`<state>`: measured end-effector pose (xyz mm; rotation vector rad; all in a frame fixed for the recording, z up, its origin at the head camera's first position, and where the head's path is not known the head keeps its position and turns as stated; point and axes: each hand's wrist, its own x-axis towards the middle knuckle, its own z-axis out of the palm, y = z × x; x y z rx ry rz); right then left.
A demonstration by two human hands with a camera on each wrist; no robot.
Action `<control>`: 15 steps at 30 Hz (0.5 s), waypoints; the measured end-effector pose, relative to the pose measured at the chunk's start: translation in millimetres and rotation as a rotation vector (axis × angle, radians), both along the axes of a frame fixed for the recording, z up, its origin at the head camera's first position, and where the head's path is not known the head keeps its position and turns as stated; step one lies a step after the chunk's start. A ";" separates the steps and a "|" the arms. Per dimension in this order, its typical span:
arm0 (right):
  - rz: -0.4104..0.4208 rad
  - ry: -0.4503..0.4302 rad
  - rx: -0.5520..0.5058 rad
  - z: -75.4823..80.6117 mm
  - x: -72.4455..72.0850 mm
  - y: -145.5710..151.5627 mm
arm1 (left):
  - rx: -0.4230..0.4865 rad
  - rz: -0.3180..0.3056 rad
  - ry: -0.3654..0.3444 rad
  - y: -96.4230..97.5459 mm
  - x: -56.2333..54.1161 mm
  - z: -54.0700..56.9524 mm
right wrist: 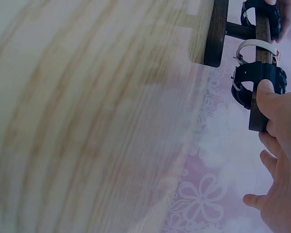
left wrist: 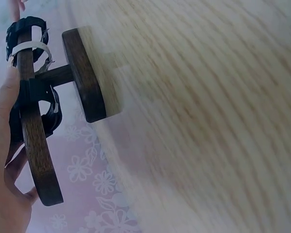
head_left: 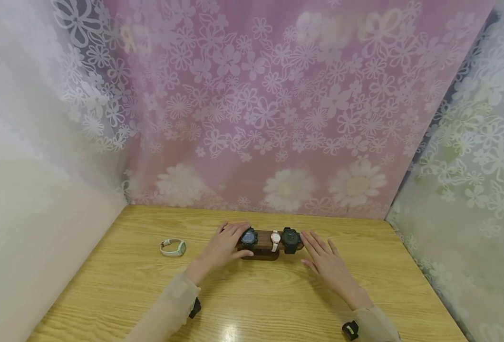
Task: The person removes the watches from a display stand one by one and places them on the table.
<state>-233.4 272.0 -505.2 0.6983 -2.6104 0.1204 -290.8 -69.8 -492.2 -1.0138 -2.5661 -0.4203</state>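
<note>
A dark wooden watch stand [head_left: 264, 240], a bar on a post and flat base [left wrist: 85, 77], holds three watches. At its left end sits a black digital watch [head_left: 248, 237]; my left hand [head_left: 219, 247] grips around it, fingers behind and thumb in front. Beside the middle of the bar is a small watch with a white strap [head_left: 275, 240]. A second black watch [head_left: 290, 240] is strapped near the right end. My right hand [head_left: 326, 261] touches that end of the bar with fingers extended, and in the right wrist view its fingertip rests by the black strap [right wrist: 259, 73].
A pale green watch [head_left: 173, 247] with its strap in a loop lies on the wooden table [head_left: 252, 294], left of the stand. Floral curtains [head_left: 256, 118] hang behind the table and on both sides. Both wrists wear black straps below the sleeves.
</note>
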 end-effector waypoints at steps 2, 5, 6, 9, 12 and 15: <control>-0.001 -0.004 -0.003 0.0 -0.3 0.0 | 0.007 -0.007 0.004 0.2 -0.7 -1.3; -0.001 -0.009 -0.005 -0.2 -0.7 0.2 | 0.024 -0.016 0.014 0.0 -1.3 -2.3; -0.002 -0.010 -0.003 -0.3 -0.9 0.2 | 0.031 -0.019 0.017 -0.1 -1.2 -2.3; -0.002 -0.009 0.001 -0.8 -1.1 0.3 | 0.042 -0.024 0.025 -0.3 -0.7 -2.1; 0.000 -0.007 0.001 -0.6 -0.7 0.4 | 0.043 -0.025 0.024 -1.1 -0.5 -1.5; 0.003 -0.004 -0.002 -0.6 -0.4 0.7 | 0.039 -0.027 0.022 -3.0 -1.3 -1.7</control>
